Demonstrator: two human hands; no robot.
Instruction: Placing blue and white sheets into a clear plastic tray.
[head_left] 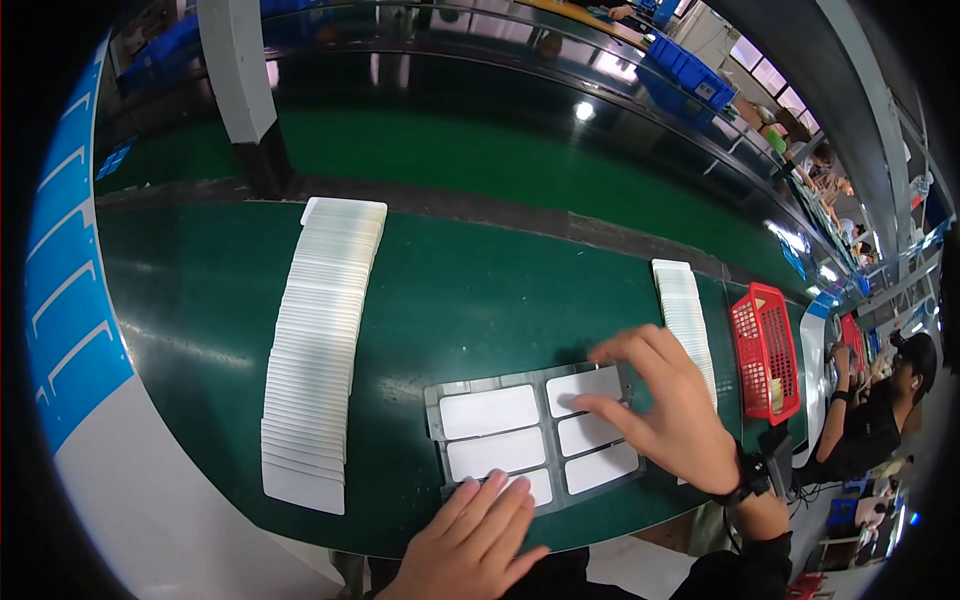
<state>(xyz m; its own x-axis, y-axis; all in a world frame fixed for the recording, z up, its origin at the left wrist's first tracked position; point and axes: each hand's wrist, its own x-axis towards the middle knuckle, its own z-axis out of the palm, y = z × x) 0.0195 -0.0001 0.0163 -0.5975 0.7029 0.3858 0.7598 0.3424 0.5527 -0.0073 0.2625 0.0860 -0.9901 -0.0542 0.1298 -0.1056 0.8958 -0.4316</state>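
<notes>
A grey tray (553,440) lies on the green table in front of me, with white blank cards (490,411) set in its two columns of pockets. My left hand (465,540) rests flat at the tray's near left corner, its stretched fingertips on the lowest left card (530,487). Over the right column, my right hand (672,410) has thumb and forefinger spread apart, the thumb by the top right card (585,388). Nothing shows between those fingers. The right hand's other fingers are partly hidden.
A long overlapping row of white cards (318,340) lies left of the tray. A shorter card row (683,310) and a red plastic basket (767,350) are on the right. A grey post (238,80) rises beyond the table. Another person (880,420) works at far right.
</notes>
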